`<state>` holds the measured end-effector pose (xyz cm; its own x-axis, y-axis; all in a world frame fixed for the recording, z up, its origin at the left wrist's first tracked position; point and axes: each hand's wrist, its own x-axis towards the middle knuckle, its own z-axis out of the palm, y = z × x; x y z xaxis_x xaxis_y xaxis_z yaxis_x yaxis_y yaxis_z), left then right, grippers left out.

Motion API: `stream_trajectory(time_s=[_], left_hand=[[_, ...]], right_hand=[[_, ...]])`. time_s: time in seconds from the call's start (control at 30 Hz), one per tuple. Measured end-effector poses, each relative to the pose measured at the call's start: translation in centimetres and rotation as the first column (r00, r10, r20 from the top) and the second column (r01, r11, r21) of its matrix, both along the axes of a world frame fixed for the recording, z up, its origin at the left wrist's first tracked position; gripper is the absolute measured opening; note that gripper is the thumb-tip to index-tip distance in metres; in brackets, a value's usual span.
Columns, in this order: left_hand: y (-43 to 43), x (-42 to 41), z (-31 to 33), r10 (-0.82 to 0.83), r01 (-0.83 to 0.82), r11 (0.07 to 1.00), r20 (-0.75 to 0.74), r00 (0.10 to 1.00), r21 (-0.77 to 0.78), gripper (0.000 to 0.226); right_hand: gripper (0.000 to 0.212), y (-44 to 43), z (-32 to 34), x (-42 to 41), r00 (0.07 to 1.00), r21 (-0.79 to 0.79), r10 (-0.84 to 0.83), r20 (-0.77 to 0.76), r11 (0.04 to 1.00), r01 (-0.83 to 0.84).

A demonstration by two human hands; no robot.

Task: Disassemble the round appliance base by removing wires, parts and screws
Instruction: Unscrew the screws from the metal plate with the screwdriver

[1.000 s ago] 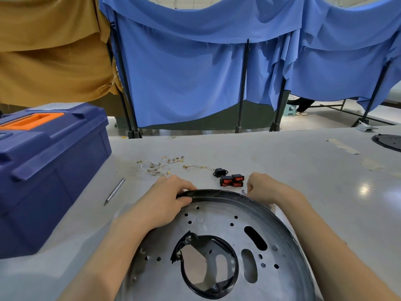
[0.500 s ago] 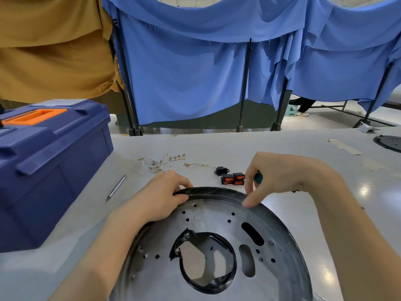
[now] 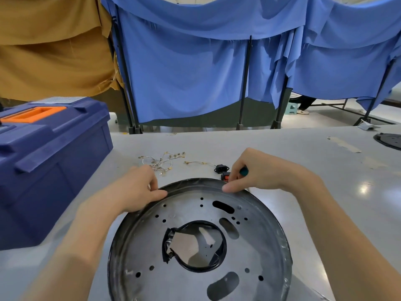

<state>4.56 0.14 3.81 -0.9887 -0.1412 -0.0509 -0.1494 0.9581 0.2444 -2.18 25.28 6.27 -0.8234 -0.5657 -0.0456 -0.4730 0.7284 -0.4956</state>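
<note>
Head view: mostly stripped base point(image 3: 184, 268), wires point(image 3: 161, 162) and socket point(image 3: 221, 169) out on surface point(image 3: 303, 170); left grip point(image 3: 138, 190) clasping rim point(image 3: 195, 183), right grip point(image 3: 258, 172) round tool point(image 3: 244, 171); screws maybe left.

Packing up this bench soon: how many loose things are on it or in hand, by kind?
Blue toolbox: 1
Round discs: 2, the held base and the far-right disc
Wire tangle: 1
Black socket with lead: 1
Red switch, partly hidden: 1
Teal-handled tool: 1
Total: 7
</note>
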Motion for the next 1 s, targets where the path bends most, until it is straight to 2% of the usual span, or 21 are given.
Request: stream_trajectory(time_s=[0.07,0.13,0.2,0.27,0.37,0.43,0.5,0.57,0.6,0.63,0.7,0.77,0.83,0.9,1.0], left_hand=[[-0.5,0.1,0.3,-0.005,0.005,0.999,0.019,1.000,-0.033,0.031],[-0.4,0.1,0.2,-0.042,0.042,0.999,0.003,0.999,0.003,0.022],[0.3,0.0,-0.1,-0.101,0.106,0.986,-0.046,0.994,0.128,0.036],[0.7,-0.5,-0.7,-0.126,0.153,0.968,-0.143,0.982,0.197,0.032],[0.6,-1.0,-1.1,-0.060,0.104,0.978,-0.229,0.972,0.183,0.017],[0.3,-0.9,-1.0,-0.026,0.057,0.989,-0.218,0.976,0.139,0.018],[0.0,-0.9,-0.9,0.011,0.000,0.998,-0.172,0.985,0.065,0.031],[-0.5,-0.8,-0.6,0.049,-0.052,0.998,-0.105,0.993,-0.027,0.043],[-0.7,-0.8,-0.5,0.053,-0.056,0.998,-0.079,0.996,-0.040,0.039],[-0.7,-0.6,-0.4,0.034,-0.035,0.999,-0.071,0.997,-0.013,0.030],[0.0,-0.4,-0.5,-0.051,0.061,0.991,-0.086,0.995,0.118,0.050],[1.0,-0.5,-0.8,-0.160,0.197,0.943,-0.154,0.975,0.270,0.054],[1.7,-0.7,-1.2,-0.205,0.254,0.939,-0.219,0.954,0.232,0.046],[1.6,-0.9,-1.5,-0.200,0.240,0.959,-0.242,0.950,0.149,0.047],[1.3,-1.0,-1.5,-0.188,0.227,0.964,-0.252,0.949,0.136,0.041]], right_hand=[[0.027,1.0,0.8,0.1,0.999,0.122,-0.030,0.016,0.992,0.027],[0.021,1.4,1.2,0.2,0.998,0.232,-0.046,0.046,0.972,0.034],[0.016,1.0,1.0,0.4,0.996,0.267,-0.047,0.072,0.963,0.026],[0.018,0.7,0.7,0.3,0.997,0.252,-0.047,0.065,0.967,0.029],[0.016,0.1,0.1,0.0,0.998,0.152,-0.046,0.045,0.988,0.039],[0.008,-0.5,-0.4,-0.3,0.999,0.061,-0.040,-0.014,0.997,0.040],[0.015,-0.8,-0.6,-0.3,0.997,0.017,-0.035,-0.071,0.999,0.037],[0.024,-0.5,-0.2,-0.2,0.997,0.034,-0.031,-0.064,0.999,0.033],[0.026,-0.1,0.1,-0.2,0.998,0.065,-0.031,-0.049,0.997,0.034],[0.025,0.2,0.3,-0.1,0.999,0.106,-0.033,-0.036,0.994,0.036],[0.018,0.5,0.4,0.0,0.999,0.169,-0.037,-0.031,0.985,0.042],[0.012,0.2,0.1,0.0,0.998,0.168,-0.048,-0.037,0.984,0.053],[0.011,0.0,-0.1,-0.2,0.998,0.147,-0.055,-0.038,0.987,0.059],[0.011,-0.1,-0.3,-0.4,0.998,0.118,-0.055,-0.033,0.991,0.059],[0.009,-0.3,-0.5,-0.6,0.998,0.089,-0.041,-0.045,0.995,0.045]])
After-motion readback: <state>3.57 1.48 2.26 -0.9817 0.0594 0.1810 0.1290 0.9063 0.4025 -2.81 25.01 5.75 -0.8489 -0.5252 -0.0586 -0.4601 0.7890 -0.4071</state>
